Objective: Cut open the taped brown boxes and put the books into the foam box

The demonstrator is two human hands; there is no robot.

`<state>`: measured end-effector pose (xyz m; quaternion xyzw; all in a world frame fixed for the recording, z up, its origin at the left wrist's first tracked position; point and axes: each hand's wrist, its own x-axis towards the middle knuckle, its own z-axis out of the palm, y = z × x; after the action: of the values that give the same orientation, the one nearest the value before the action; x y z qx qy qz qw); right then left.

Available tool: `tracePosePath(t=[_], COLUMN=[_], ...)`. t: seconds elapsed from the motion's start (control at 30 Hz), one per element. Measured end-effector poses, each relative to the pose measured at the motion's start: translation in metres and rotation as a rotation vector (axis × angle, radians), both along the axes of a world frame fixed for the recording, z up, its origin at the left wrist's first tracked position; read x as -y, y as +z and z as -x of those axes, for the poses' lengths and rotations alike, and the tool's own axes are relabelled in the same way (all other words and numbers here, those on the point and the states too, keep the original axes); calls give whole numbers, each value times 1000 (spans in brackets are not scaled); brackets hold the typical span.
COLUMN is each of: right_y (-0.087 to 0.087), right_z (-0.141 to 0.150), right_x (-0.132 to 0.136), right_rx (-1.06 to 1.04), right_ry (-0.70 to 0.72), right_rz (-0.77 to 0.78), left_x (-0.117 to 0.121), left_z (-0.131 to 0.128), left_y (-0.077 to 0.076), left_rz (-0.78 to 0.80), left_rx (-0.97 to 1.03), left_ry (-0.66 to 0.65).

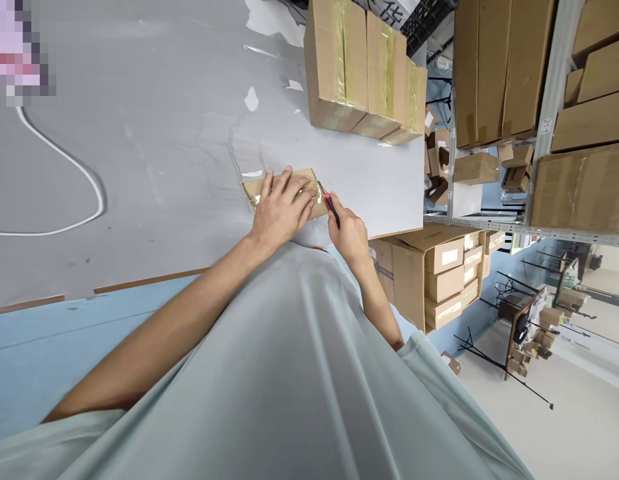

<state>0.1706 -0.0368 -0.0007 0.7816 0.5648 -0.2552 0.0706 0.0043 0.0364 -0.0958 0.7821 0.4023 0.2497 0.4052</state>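
Note:
A small flat cardboard package (313,180) with shiny tape at its ends lies near the front edge of the grey table (179,160). Across its top rests my left hand (282,203), fingers spread and stretched out, covering much of the middle. My right hand (350,233) is closed around a red and black utility knife (332,208). The knife's tip is at the package's right end; whether the blade touches the cardboard I cannot tell.
Three taped cardboard boxes (339,80) stand in a row at the table's back right. Torn paper scraps (251,99) lie behind the package. A white cable (96,190) curves across the left side. Beyond the right edge are an open carton (409,280) of smaller boxes and loaded shelving (544,127).

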Motion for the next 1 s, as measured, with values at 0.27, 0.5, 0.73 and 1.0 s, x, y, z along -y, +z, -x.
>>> tracePosePath(t=[0.27, 0.5, 0.73, 1.0], right_y=[18, 30, 37, 53], right_z=[14, 39, 45, 45], right_x=[-7, -19, -15, -1], right_rx=[89, 201, 238, 221], right_ry=[34, -8, -38, -83], right_rz=[120, 202, 277, 339], left_x=[1, 1, 5, 4], left_z=[0, -2, -3, -3], left_y=[-9, -14, -19, -23], left_rz=[-101, -131, -143, -145], left_rx=[-51, -24, 3, 1], left_ry=[-1, 12, 10, -10])
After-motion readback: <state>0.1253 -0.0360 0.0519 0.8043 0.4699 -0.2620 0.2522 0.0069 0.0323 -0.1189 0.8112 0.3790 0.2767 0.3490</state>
